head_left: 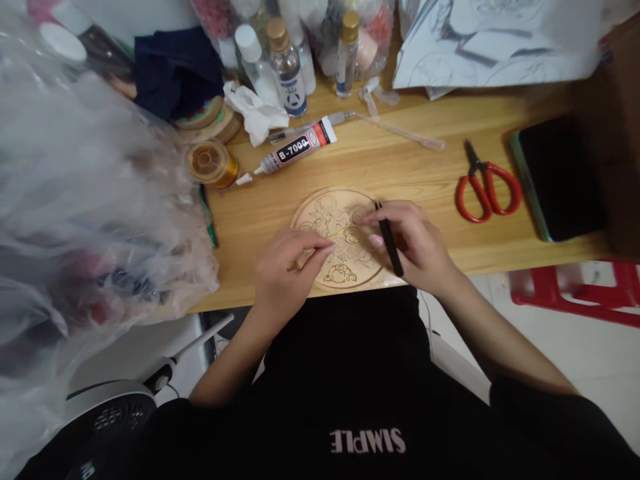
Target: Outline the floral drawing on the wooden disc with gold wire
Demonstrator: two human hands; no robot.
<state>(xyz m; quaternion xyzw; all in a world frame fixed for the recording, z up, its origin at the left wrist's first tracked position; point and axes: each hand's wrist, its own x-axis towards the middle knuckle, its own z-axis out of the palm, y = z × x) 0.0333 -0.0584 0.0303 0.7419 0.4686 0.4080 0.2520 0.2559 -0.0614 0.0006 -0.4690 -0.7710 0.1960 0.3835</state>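
A round wooden board (306,207) with a line drawing lies near the table's front edge. Thin gold wire outlines a small motif (341,272) at its lower part. My left hand (290,267) is closed in a pinch over the board's left side, on one end of a bent gold wire (342,231). Black tweezers (389,243) are held in my right hand (417,247), tips pointing up and away. The thumb and index finger of this hand are near the wire's other end; whether they touch it I cannot tell.
Behind the board lie a glue tube (299,145), a spool of golden wire (213,163) and several bottles (290,80). Red-handled pliers (487,183) and a phone (563,177) are at right. Plastic sheeting (100,200) bulges over the left side; a fan (110,420) stands below.
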